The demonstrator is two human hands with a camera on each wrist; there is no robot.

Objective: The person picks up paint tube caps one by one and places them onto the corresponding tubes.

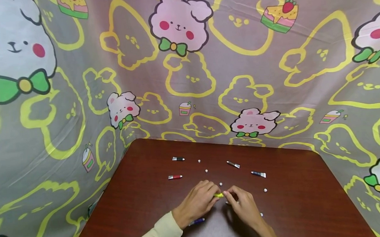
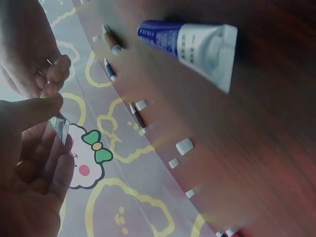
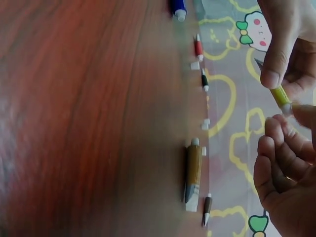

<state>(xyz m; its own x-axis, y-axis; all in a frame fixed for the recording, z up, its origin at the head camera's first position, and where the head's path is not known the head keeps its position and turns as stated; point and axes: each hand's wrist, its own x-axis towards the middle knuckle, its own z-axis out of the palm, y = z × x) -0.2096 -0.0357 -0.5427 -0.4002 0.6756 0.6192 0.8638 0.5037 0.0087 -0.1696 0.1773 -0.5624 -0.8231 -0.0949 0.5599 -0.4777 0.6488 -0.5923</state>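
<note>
Yellow and small, the tube (image 1: 218, 195) is hanging above the brown table (image 1: 133, 204) between the left hand (image 1: 199, 199), which is holding its body, and the right hand (image 1: 244, 203), which is pinching its white end (image 3: 286, 107) in a narrow grip. Both seem to be working at that end, and the next move is likely needing a steady hold and a gentle twist.

Place looked curtained-off tbh, couldn't tell if home, office or w/e. Creased cloth (image 1: 208, 105) w/ cartoon bunnies (image 1: 181, 24), cakes (image 1: 280, 17) & drinks (image 1: 185, 110) hung right behind & beside a dark reddish-brown wood-grain table (image 1: 139, 183) w/ rounded corners.
</note>
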